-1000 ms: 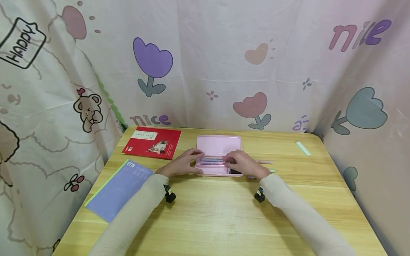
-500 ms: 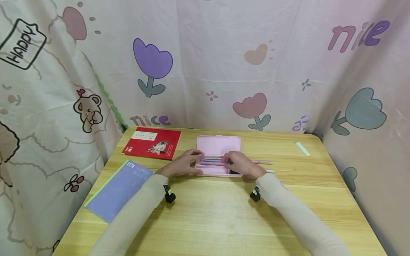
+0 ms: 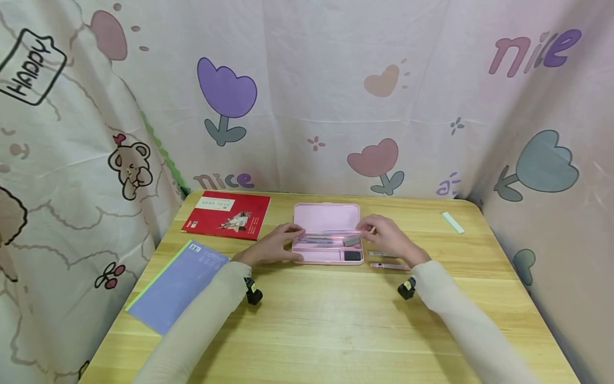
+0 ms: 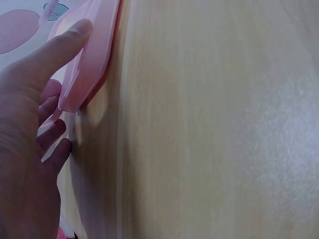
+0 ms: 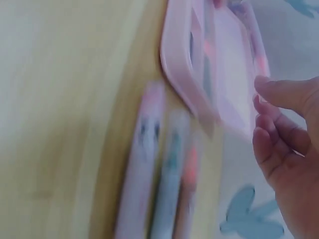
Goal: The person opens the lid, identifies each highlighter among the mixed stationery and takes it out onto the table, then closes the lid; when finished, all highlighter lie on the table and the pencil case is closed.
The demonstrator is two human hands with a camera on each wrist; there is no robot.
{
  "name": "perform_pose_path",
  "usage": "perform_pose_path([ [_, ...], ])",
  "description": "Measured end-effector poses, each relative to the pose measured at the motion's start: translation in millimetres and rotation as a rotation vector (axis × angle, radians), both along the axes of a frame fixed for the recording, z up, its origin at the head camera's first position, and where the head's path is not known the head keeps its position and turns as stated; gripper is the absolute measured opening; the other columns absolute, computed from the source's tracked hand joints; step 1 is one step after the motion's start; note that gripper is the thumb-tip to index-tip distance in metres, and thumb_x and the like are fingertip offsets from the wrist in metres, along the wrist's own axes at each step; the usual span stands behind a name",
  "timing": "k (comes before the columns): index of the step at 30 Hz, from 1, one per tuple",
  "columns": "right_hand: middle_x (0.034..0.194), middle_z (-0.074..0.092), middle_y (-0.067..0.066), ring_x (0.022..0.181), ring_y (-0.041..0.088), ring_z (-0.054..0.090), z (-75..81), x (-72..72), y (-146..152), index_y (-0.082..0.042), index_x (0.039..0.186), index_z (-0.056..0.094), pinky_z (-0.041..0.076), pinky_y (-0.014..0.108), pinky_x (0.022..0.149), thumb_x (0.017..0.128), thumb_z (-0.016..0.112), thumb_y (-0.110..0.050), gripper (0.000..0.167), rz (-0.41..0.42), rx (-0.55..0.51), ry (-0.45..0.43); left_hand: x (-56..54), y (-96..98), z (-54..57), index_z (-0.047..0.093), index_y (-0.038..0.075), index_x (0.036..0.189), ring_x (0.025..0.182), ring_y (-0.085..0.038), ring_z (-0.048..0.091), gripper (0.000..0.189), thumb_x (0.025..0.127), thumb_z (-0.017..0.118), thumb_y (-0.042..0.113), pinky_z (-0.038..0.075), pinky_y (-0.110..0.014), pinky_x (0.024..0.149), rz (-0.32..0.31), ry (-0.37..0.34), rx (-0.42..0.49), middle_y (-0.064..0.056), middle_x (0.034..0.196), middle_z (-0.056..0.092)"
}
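Observation:
A pink pencil case (image 3: 316, 256) lies with its lid (image 3: 326, 216) raised; pens (image 3: 316, 241) and a grey block (image 3: 352, 241) are inside. A dark block (image 3: 352, 256) fills its front right compartment. My left hand (image 3: 273, 245) holds the case's left end, thumb (image 4: 65, 47) on the front wall and fingers behind. My right hand (image 3: 388, 236) pinches the end of a slim, pinkish pen (image 3: 338, 231), which is held level above the case's back edge. In the blurred right wrist view this pen (image 5: 258, 52) rises from the fingertips.
Right of the case lie a pink pen (image 5: 139, 174), a pale pen (image 5: 172, 179) and a brownish pen (image 5: 187, 199). A pale green strip (image 3: 453, 223) lies further right. To the left are a red book (image 3: 230, 213) and a blue-purple notebook (image 3: 179, 285). A patterned curtain (image 3: 307, 96) encloses the table.
My right hand has drawn a pen up out of the case and moved right and back with it. The grey block in the case has come into view. The left hand stays put.

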State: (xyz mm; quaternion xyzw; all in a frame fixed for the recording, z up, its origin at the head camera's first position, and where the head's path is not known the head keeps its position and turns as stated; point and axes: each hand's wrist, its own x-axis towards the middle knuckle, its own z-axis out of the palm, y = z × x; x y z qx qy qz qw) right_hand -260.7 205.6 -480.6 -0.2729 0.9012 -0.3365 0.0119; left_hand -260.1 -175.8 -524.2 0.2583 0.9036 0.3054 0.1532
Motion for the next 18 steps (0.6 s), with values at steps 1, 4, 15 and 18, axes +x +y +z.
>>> perform_pose_path([
  [1, 0.107, 0.077, 0.006, 0.098, 0.02, 0.069, 1.7, 0.5, 8, -0.007, 0.113, 0.079, 0.063, 0.037, 0.087, 0.102, 0.075, -0.008, 0.012, -0.015, 0.0, 0.007, 0.1, 0.0, 0.2, 0.045, 0.02, 0.167, 0.162, -0.033, 0.032, 0.094, 0.091, 0.084, 0.057, 0.031, -0.061, 0.133, 0.001, -0.001, 0.0, -0.007, 0.172, 0.039],
  [4, 0.107, 0.077, 0.007, 0.097, 0.021, 0.07, 5.6, 2.6, 35, -0.007, 0.113, 0.079, 0.062, 0.033, 0.086, 0.102, 0.076, -0.008, 0.012, -0.051, 0.008, 0.034, 0.1, 0.4, 0.7, 0.045, 0.02, 0.168, 0.162, -0.033, 0.031, 0.094, 0.091, 0.085, 0.056, 0.031, -0.061, 0.133, 0.002, -0.003, -0.007, -0.007, 0.172, 0.038],
  [15, 0.104, 0.077, 0.01, 0.091, 0.008, 0.064, 15.6, 25.4, 139, -0.005, 0.114, 0.079, 0.055, 0.016, 0.078, 0.101, 0.077, -0.005, 0.013, -0.204, 0.035, 0.157, 0.1, -0.6, 1.5, 0.044, 0.02, 0.168, 0.163, -0.034, 0.03, 0.093, 0.091, 0.085, 0.055, 0.03, -0.061, 0.133, 0.004, -0.003, -0.013, -0.007, 0.173, 0.038],
  [18, 0.103, 0.077, 0.01, 0.089, -0.001, 0.06, 13.1, 34.0, 163, -0.006, 0.112, 0.08, 0.051, 0.011, 0.076, 0.1, 0.078, -0.005, 0.012, -0.242, 0.04, 0.168, 0.0, -0.4, 1.2, 0.045, 0.019, 0.168, 0.163, -0.034, 0.03, 0.093, 0.091, 0.084, 0.055, 0.03, -0.062, 0.133, -0.001, 0.0, -0.009, -0.008, 0.173, 0.038],
])
